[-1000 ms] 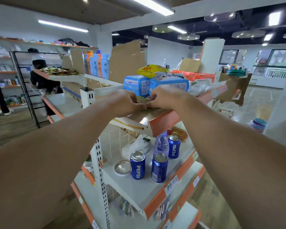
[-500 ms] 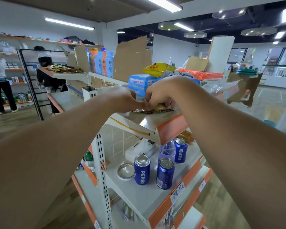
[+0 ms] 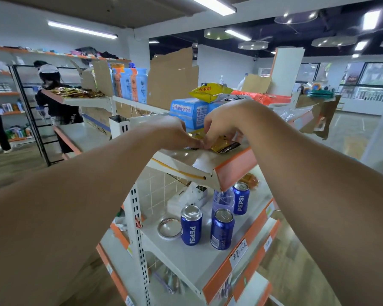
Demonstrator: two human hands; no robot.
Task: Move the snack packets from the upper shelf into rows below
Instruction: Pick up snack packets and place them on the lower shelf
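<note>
Gold packet (image 3: 225, 146) flat, long axis left-right

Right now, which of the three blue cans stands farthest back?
The rear can, right of the clear bottle; the left can and middle can stand nearer the front edge.

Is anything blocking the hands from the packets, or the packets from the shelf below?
The left hand and right hand grip the snack packets. On the lower shelf, three Pepsi cans and a clear bottle stand near the front, likely crowding where rows would go.
</note>
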